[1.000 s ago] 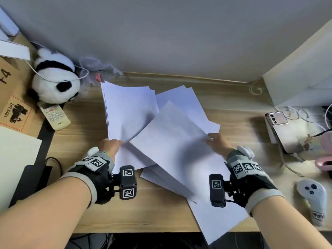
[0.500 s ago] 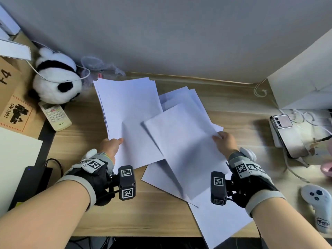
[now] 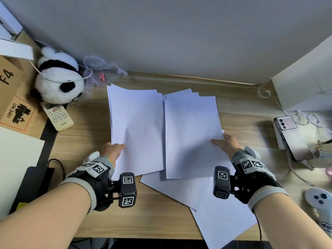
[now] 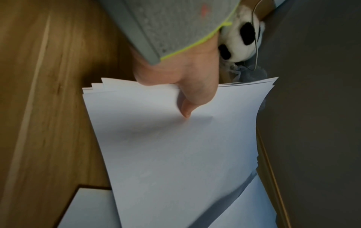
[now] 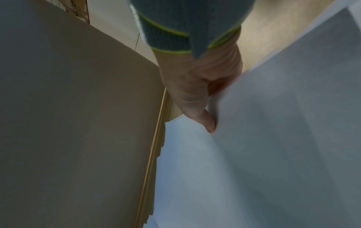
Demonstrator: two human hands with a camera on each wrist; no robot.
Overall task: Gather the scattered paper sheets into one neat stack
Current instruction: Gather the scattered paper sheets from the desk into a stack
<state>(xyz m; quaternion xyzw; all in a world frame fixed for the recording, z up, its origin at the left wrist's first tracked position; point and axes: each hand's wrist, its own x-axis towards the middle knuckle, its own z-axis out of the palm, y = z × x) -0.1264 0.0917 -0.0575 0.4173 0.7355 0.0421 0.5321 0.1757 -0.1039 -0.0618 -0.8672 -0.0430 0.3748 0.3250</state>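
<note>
White paper sheets lie on the wooden desk [image 3: 242, 97]. My left hand [image 3: 113, 150] pinches the near left edge of a bundle of several sheets [image 3: 136, 126], thumb on top; the left wrist view shows the thumb [image 4: 192, 101] pressing on that bundle [image 4: 175, 154]. My right hand [image 3: 224, 143] pinches the right edge of a single sheet [image 3: 192, 133], held upright beside the bundle; its thumb [image 5: 203, 117] lies on the sheet [image 5: 283, 123]. More loose sheets [image 3: 221, 212] lie underneath, one hanging over the desk's near edge.
A panda plush [image 3: 57, 83], a remote control [image 3: 57, 115] and a cardboard box [image 3: 12, 97] sit at the left. A phone on a stand [image 3: 291, 135] and a white controller [image 3: 321, 205] are at the right. A crumpled plastic bag [image 3: 102, 71] lies against the wall.
Both hands turned their paper straight: the left bundle and the right sheet, tilted and overlapping before, now stand side by side with edges parallel. The view shifted slightly.
</note>
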